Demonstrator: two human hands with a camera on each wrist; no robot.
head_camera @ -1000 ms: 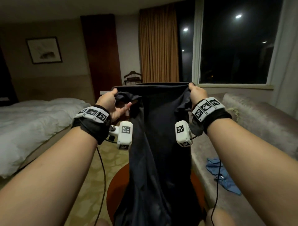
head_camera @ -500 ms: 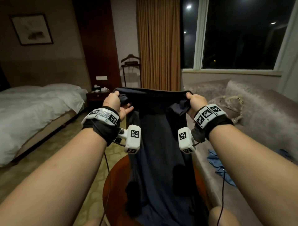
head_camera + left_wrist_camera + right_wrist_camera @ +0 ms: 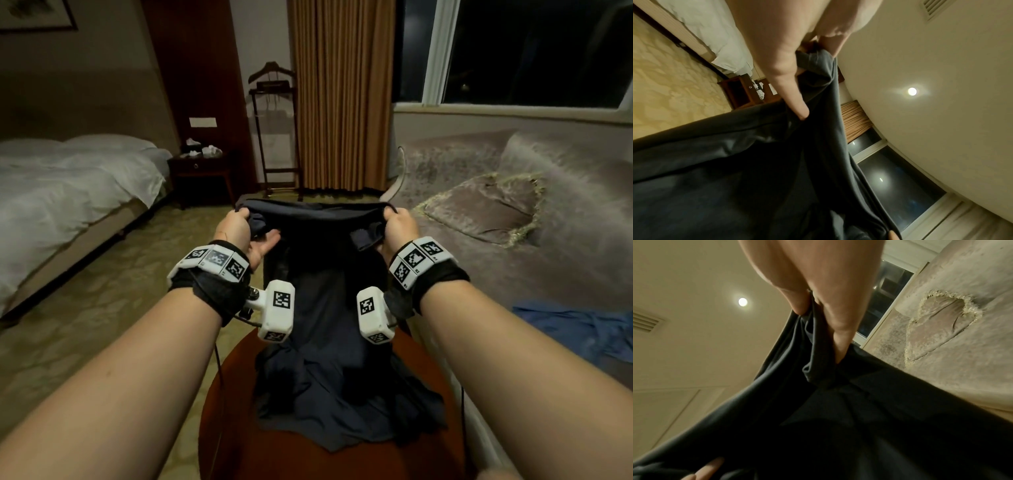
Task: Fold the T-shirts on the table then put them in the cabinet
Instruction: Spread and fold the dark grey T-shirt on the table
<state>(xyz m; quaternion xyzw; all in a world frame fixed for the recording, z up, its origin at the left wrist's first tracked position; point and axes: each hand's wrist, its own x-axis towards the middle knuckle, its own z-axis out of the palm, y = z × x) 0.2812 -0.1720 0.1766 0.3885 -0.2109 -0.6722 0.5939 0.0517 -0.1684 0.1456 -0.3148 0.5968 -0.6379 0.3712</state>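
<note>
both hands (image 3: 236, 228) (image 3: 399, 226) pinch the dark t-shirt (image 3: 329, 308); only wrist views show clamped fingers (image 3: 789, 78), seemingly.

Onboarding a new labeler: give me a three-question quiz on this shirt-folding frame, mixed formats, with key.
1. True or false: the lower part of the dark T-shirt rests bunched on the round table.
2. Which hands grip the dark T-shirt? A) left hand only B) right hand only C) both
3. Fill in: the blue garment lies on the ____ to the person's right.

Key: 1 true. 2 C, each hand pinches one end of the shirt's top edge. 3 sofa.
</note>
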